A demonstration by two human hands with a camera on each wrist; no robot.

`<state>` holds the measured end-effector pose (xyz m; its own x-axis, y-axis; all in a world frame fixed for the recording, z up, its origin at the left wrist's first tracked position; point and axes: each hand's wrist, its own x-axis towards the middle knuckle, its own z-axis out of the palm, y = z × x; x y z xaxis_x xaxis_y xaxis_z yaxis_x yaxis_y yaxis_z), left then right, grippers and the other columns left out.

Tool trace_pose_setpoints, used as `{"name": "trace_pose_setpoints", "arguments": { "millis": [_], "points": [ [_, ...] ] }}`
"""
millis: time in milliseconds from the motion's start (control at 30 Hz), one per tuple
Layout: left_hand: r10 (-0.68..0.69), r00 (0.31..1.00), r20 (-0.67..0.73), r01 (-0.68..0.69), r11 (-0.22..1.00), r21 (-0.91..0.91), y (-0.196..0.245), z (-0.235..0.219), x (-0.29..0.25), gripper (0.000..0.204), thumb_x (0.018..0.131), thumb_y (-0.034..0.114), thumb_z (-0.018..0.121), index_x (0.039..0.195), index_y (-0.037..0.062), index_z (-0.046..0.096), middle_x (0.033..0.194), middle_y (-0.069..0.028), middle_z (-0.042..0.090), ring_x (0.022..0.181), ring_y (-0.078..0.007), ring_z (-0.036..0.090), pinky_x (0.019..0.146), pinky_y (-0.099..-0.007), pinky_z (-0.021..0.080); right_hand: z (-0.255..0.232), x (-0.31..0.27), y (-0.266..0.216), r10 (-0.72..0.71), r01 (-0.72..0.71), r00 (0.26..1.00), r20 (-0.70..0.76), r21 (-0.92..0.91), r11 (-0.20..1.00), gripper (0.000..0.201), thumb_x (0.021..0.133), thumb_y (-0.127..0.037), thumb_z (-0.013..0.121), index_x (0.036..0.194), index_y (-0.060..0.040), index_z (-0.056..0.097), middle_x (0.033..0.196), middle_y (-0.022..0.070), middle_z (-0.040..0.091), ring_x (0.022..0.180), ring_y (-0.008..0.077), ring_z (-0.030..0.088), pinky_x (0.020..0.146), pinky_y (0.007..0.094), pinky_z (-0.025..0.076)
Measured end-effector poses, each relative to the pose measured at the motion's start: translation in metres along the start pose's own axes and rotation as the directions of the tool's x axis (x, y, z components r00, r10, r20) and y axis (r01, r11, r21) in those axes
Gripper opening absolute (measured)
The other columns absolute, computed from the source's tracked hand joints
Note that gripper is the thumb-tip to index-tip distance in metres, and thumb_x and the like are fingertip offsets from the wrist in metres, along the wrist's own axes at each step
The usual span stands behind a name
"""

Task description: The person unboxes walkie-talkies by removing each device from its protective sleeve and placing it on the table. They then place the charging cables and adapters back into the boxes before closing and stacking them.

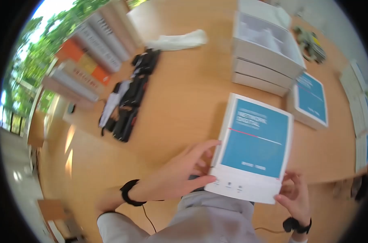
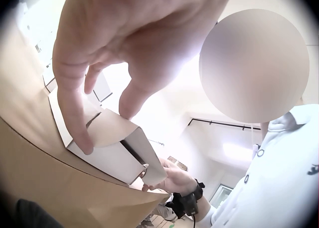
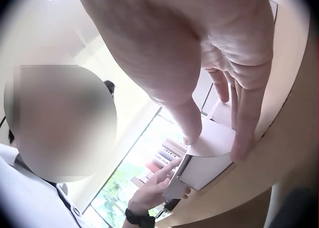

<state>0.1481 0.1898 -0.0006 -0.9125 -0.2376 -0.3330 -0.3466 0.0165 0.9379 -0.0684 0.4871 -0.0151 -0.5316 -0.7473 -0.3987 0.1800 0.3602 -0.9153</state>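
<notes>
A white box (image 1: pixel 253 150) with a blue printed cover is tilted at the table's near edge, close to the person's body. The left hand (image 1: pixel 175 172) grips its left side, thumb near the front left corner and fingers farther up the edge. At the front right corner, the right hand (image 1: pixel 295 196) pinches the box between thumb and fingers. In the left wrist view, a dark slit shows beside a flap at the box's end (image 2: pixel 149 155). The right wrist view shows thumb and fingers of the right hand (image 3: pixel 209 53) on opposite edges of the box (image 3: pixel 204 170).
An open white box (image 1: pixel 269 52) tops a stack at the back right, beside another blue-covered box (image 1: pixel 311 97). Books (image 1: pixel 90 52) stand at the left. Black items (image 1: pixel 131 101) and a white cloth (image 1: pixel 178 41) lie on the table (image 1: pixel 184 93). More boxes (image 1: pixel 354 105) line the right.
</notes>
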Motion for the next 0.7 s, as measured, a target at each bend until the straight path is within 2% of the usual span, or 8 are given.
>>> {"name": "trace_pose_setpoints", "arguments": {
  "millis": [67,100,133,300,400,500,600,700],
  "points": [
    [0.039,0.999,0.008,-0.039,0.999,-0.008,0.003,0.000,-0.004,0.076,0.099,-0.001,0.068,0.162,0.0097,0.027,0.132,-0.0138,0.053,0.112,-0.0269,0.069,0.097,-0.0385,0.060,0.003,-0.003,0.004,-0.063,0.065,0.998,-0.030,0.062,0.996,0.081,0.081,0.007,0.080,0.151,-0.0046,0.041,0.119,0.0126,0.055,0.093,0.0262,0.071,0.075,0.0352,0.061],
    [0.059,0.998,0.020,-0.059,0.998,-0.009,0.002,0.001,-0.006,0.075,0.100,0.000,0.067,0.162,0.0098,0.025,0.130,-0.0139,0.054,0.109,-0.0269,0.070,0.097,-0.0384,0.060,-0.006,0.000,0.011,-0.102,0.103,0.995,0.014,-0.050,0.993,0.080,0.082,0.005,0.076,0.152,-0.0029,0.037,0.126,0.0139,0.054,0.099,0.0270,0.071,0.078,0.0346,0.060],
    [0.086,0.996,0.008,-0.086,0.996,0.008,-0.001,0.001,-0.005,0.073,0.101,0.002,0.066,0.161,0.0096,0.025,0.126,-0.0148,0.056,0.108,-0.0278,0.071,0.095,-0.0387,0.060,-0.020,-0.002,0.007,0.063,-0.035,0.991,0.120,-0.224,0.974,0.083,0.091,0.014,0.068,0.160,-0.0080,0.027,0.133,0.0111,0.054,0.116,0.0206,0.064,0.096,0.0302,0.053],
    [0.225,0.974,0.011,-0.223,0.956,0.191,-0.011,-0.003,0.001,0.072,0.101,0.004,0.066,0.160,0.0069,0.025,0.109,-0.0194,0.064,0.105,-0.0359,0.071,0.084,-0.0424,0.058,0.007,0.011,0.000,-0.112,0.123,0.992,0.059,-0.257,0.958,0.095,0.088,0.015,0.070,0.164,-0.0072,0.016,0.136,0.0147,0.056,0.120,0.0237,0.063,0.098,0.0335,0.054],
    [0.322,0.947,0.017,-0.293,0.838,0.461,-0.019,-0.001,0.010,0.071,0.098,0.004,0.067,0.158,0.0053,0.029,0.106,-0.0212,0.065,0.103,-0.0423,0.069,0.082,-0.0459,0.055,0.022,0.018,0.001,-0.190,0.179,0.981,-0.025,-0.234,0.956,0.097,0.087,0.014,0.073,0.166,-0.0064,0.020,0.145,0.0187,0.054,0.126,0.0302,0.062,0.101,0.0385,0.054],
    [0.384,0.913,0.137,-0.376,0.664,0.646,-0.015,-0.002,0.022,0.071,0.097,0.001,0.065,0.159,0.0048,0.030,0.111,-0.0221,0.064,0.100,-0.0435,0.068,0.082,-0.0469,0.055,0.027,0.030,-0.002,-0.402,0.342,0.909,0.113,-0.754,0.561,0.092,0.087,0.011,0.074,0.165,-0.0058,0.028,0.150,0.0232,0.052,0.129,0.0389,0.060,0.103,0.0449,0.054],
    [0.458,0.873,0.171,-0.435,0.569,0.698,-0.029,-0.004,0.030,0.073,0.098,0.004,0.063,0.163,0.0058,0.028,0.114,-0.0218,0.062,0.097,-0.0403,0.068,0.078,-0.0453,0.056,0.031,0.033,0.018,-0.470,0.351,0.882,0.041,-0.722,0.597,0.068,0.088,0.009,0.074,0.151,-0.0032,0.052,0.141,0.0249,0.059,0.126,0.0414,0.061,0.107,0.0484,0.051],
    [0.327,0.912,0.248,-0.402,0.592,0.699,-0.028,0.004,0.019,0.078,0.097,0.003,0.061,0.166,0.0022,0.025,0.109,-0.0189,0.062,0.085,-0.0334,0.066,0.068,-0.0401,0.056,0.010,0.031,0.037,-0.542,0.413,0.820,0.185,-0.847,0.336,0.089,0.076,0.007,0.080,0.157,-0.0031,0.044,0.112,0.0177,0.058,0.087,0.0333,0.067,0.070,0.0386,0.054]
  ]
}}
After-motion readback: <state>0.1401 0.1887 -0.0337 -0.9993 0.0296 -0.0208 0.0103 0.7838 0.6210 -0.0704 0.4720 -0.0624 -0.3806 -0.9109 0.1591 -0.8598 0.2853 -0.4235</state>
